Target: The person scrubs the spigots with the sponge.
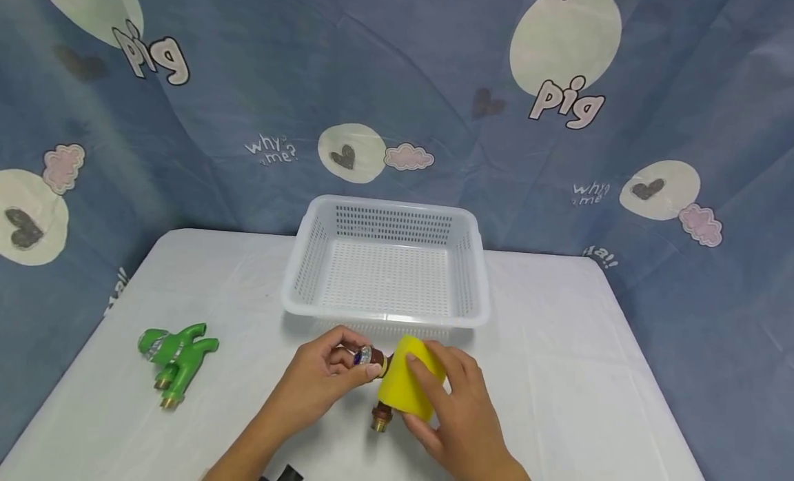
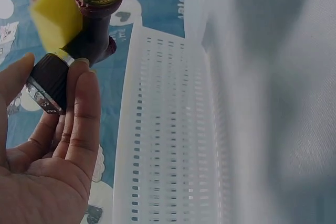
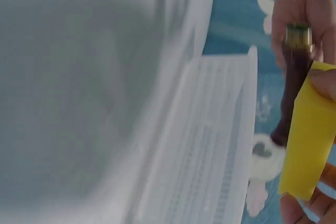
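My left hand pinches the knob end of a dark brown tap between thumb and fingers. A brass threaded mouth on the tap shows in the left wrist view, and the knob has a silvery, patterned end. My right hand grips a yellow sponge with thumb and fingers on either side. The sponge lies over the tap's middle in the head view and hides part of it. In the right wrist view, the sponge stands beside the tap's body.
A green tap with brass ends lies on the left of the white table. Behind my hands stands a white perforated basket. A blue printed cloth hangs behind the table. Something black shows at the bottom edge.
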Demonstrator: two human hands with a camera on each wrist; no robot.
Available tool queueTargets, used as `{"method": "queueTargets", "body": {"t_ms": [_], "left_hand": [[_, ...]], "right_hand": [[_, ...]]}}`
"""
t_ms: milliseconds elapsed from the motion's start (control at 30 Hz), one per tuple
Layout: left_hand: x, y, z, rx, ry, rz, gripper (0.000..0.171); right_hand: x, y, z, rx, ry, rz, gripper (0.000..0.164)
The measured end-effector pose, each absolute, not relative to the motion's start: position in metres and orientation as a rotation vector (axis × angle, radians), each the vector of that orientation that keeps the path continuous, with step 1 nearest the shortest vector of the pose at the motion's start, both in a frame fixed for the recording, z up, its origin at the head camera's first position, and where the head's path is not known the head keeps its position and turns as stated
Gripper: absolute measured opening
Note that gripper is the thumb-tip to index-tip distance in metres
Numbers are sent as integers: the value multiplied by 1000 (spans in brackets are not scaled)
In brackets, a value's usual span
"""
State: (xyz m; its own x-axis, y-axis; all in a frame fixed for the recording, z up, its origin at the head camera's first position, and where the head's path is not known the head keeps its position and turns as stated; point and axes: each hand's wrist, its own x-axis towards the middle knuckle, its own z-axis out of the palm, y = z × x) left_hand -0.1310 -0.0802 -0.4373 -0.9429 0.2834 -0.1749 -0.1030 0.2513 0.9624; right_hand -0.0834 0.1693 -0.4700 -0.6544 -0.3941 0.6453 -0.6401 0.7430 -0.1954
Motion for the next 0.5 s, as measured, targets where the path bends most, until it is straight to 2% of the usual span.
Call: {"method": "queueTargets", "body": {"t_ms": [267, 500], "left_hand": [[-132, -80, -438, 167, 2201, 1761, 45], [-133, -76, -441, 196, 2199, 1788, 47]], "right_hand": [[-87, 186, -465, 601, -2432, 606, 54], [-80, 170, -467, 755, -2291, 602, 51]]}}
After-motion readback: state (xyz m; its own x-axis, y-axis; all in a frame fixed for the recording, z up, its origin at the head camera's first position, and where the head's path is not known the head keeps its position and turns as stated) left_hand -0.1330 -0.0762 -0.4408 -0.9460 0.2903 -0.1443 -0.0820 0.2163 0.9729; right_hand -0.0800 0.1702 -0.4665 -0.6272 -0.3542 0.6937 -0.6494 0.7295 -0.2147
